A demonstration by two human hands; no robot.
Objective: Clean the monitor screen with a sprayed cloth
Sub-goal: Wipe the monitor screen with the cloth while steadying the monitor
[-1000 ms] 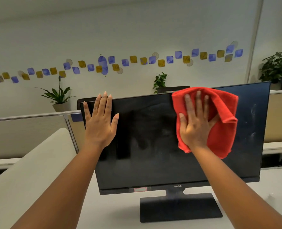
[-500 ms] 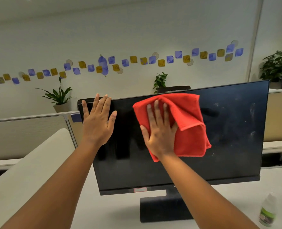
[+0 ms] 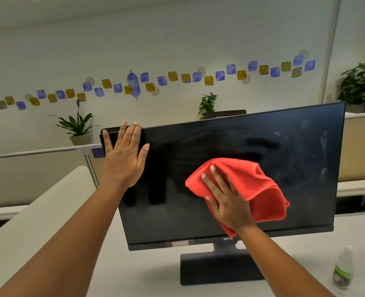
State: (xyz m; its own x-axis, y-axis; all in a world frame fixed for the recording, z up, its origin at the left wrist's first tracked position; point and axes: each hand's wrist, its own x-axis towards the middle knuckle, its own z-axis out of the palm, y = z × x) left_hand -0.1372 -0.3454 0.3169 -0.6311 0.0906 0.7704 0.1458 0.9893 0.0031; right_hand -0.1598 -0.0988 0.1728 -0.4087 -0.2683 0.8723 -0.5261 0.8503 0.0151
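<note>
A black monitor (image 3: pixel 295 163) stands on a white desk (image 3: pixel 147 273), its dark screen smudged with whitish marks on the right side. My right hand (image 3: pixel 226 202) presses a red cloth (image 3: pixel 256 189) flat against the lower middle of the screen. My left hand (image 3: pixel 123 155) lies flat with fingers spread on the screen's upper left corner, fingertips at the top edge.
A small spray bottle (image 3: pixel 343 269) with a green label stands on the desk at the lower right. A pale curved chair back (image 3: pixel 34 215) rises at the left. Beige partitions (image 3: pixel 34 174) and potted plants (image 3: pixel 76 125) lie behind the monitor.
My right hand has swept the red cloth from the screen's upper right leftward, then down to the lower middle. My left hand has stayed on the upper left corner.
</note>
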